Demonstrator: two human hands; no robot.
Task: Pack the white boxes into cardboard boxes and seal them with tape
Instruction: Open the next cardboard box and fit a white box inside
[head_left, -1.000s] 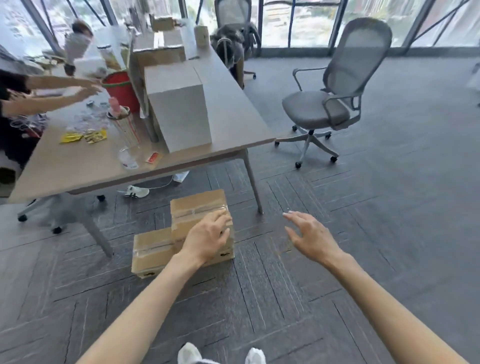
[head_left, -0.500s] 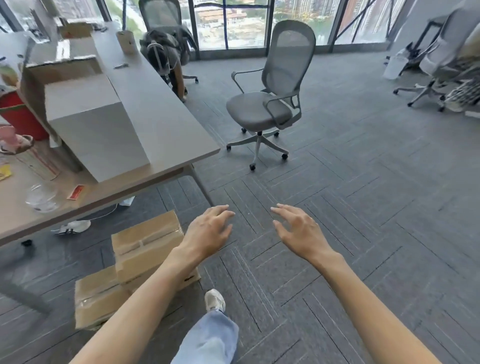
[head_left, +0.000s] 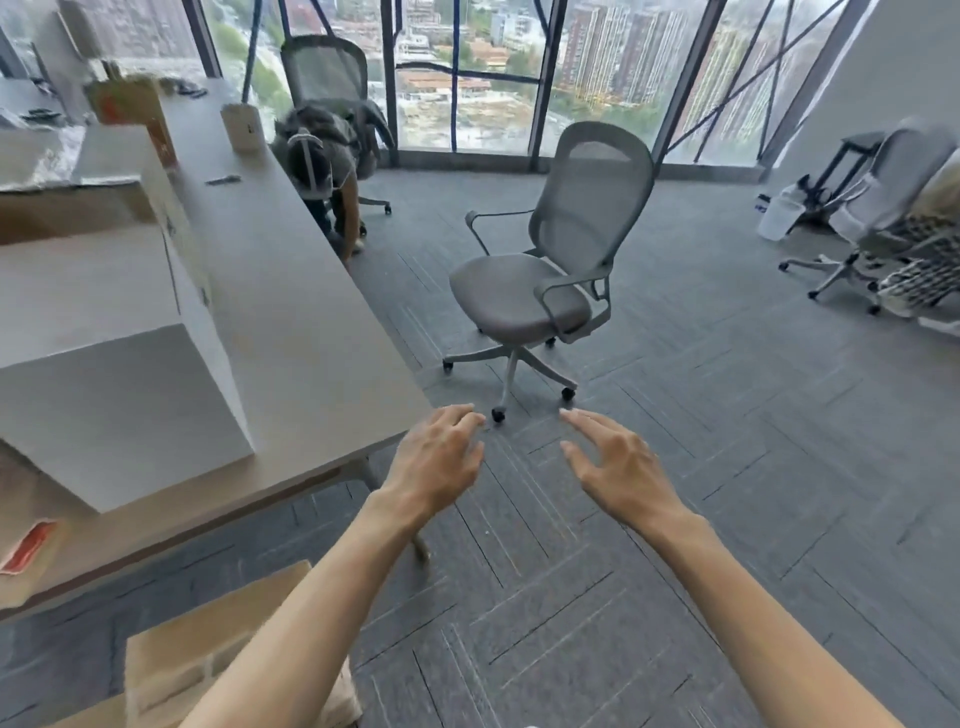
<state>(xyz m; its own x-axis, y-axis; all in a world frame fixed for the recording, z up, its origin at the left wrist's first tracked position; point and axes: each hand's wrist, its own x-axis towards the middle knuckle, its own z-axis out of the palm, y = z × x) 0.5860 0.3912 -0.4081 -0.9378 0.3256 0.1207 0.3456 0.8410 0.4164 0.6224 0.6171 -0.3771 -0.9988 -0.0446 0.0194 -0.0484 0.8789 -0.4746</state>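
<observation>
Both of my hands hang in the air above the carpet and hold nothing. My left hand (head_left: 439, 460) is just off the table's near corner, its fingers relaxed. My right hand (head_left: 613, 462) is a little to the right, fingers spread. A taped cardboard box (head_left: 208, 660) sits on the floor at the lower left, partly hidden by my left forearm. A stack of white boxes (head_left: 104, 364) stands on the table (head_left: 291, 291) at the left. Behind the stack is an open cardboard box (head_left: 62, 208).
A grey office chair (head_left: 550, 275) stands on the carpet straight ahead of my hands. A second chair with a bag on it (head_left: 327, 140) is by the windows. More chairs (head_left: 893, 218) are at the far right. A small red item (head_left: 26, 545) lies on the table's near edge.
The view has swung up and to the right, away from the boxes on the floor. My left hand has left the taped box, and both hands now hover over open carpet.
</observation>
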